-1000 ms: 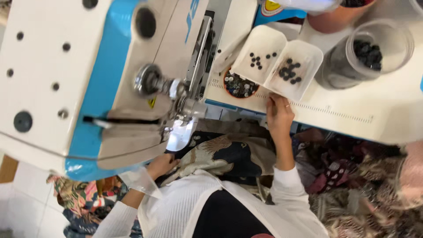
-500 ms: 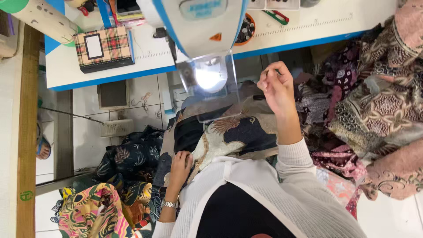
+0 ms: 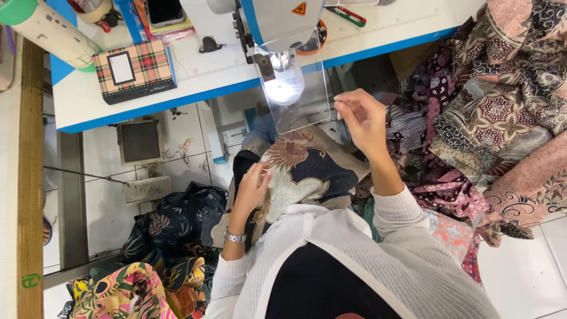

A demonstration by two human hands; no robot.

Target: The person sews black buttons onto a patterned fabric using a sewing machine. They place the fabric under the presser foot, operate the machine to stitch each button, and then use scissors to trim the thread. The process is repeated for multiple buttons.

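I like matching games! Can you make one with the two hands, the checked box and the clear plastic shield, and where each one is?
Things:
1. left hand
2. right hand
3. checked box
4. clear plastic shield

Places:
A. lying on the white table top
B. hanging under the sewing machine, lit by its lamp
C. resting on the dark patterned cloth in the lap
D. raised beside the shield, fingers pinched together

Pairs: 1-C, 2-D, 3-A, 4-B
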